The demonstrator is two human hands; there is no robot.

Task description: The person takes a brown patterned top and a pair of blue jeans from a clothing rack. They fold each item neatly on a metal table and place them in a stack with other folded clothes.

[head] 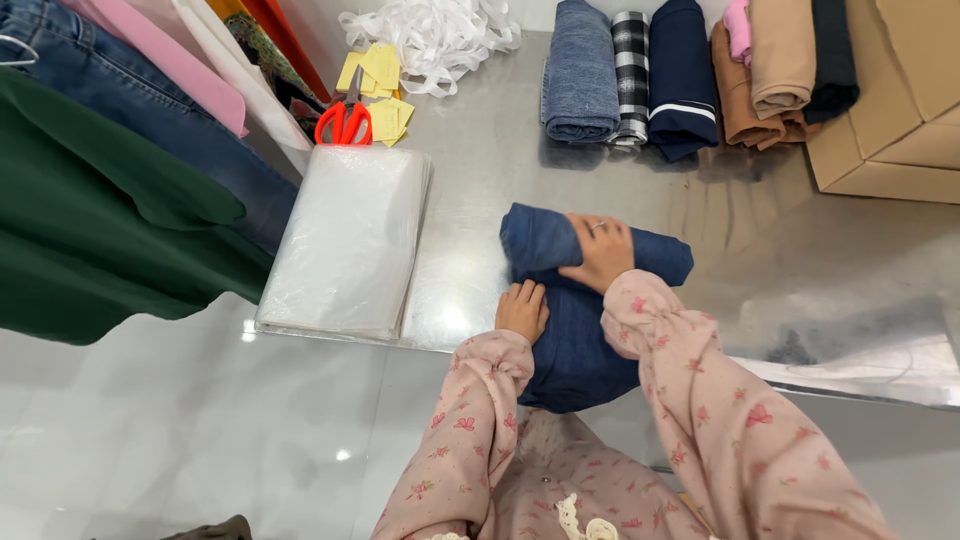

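Note:
A dark blue garment [570, 340] lies on the shiny metal table [480, 180], its far end rolled up and its near end hanging over the table's front edge. My right hand [600, 252] presses flat on top of the roll, fingers spread a little. My left hand [522, 308] rests on the flat part of the cloth just below the roll, fingers bent onto the fabric. Both sleeves are pink with a small flower print.
A stack of clear plastic bags [345, 240] lies left of the garment. Red-handled scissors [343, 120] and yellow paper tags [378, 90] sit behind it, with white ribbon [430, 35]. Rolled garments [640, 75] line the back; a cardboard box [890, 110] stands right. Clothes hang at left [110, 210].

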